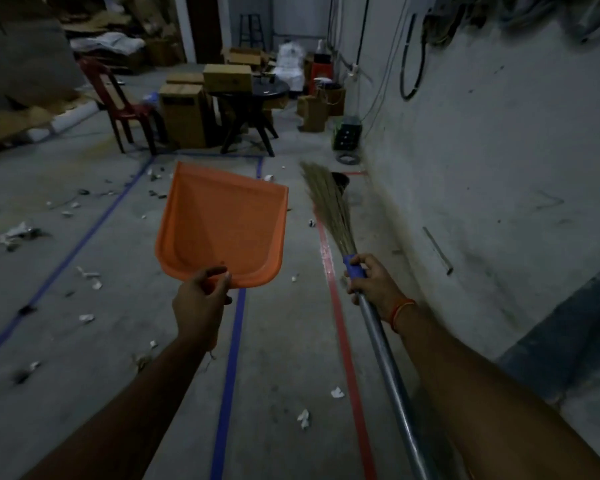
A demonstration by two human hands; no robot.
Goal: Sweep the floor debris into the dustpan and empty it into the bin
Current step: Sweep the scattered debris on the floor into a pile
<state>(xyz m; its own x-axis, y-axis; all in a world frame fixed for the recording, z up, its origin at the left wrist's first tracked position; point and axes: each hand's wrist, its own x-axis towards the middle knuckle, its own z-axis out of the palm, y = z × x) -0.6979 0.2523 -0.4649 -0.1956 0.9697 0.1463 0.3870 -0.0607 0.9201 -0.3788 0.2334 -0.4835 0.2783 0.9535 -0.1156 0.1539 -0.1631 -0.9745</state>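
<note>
My left hand (200, 301) grips the near end of an orange dustpan (222, 223), which is held up in the air with its open edge pointing away from me. My right hand (374, 285) holds a broom (329, 206) by its blue collar and metal pole, with the straw head raised and pointing forward. Scraps of white paper and dark debris (87, 273) lie scattered over the concrete floor, mostly to the left, with a few bits (303, 418) near my feet. A dark round bin (340, 180) shows behind the straw head near the wall.
Blue tape (227, 375) and red tape (347, 358) lines run along the floor. A grey wall (482, 168) stands close on the right. Ahead are a red chair (118, 105), cardboard boxes (184, 114) and a black round table (257, 98).
</note>
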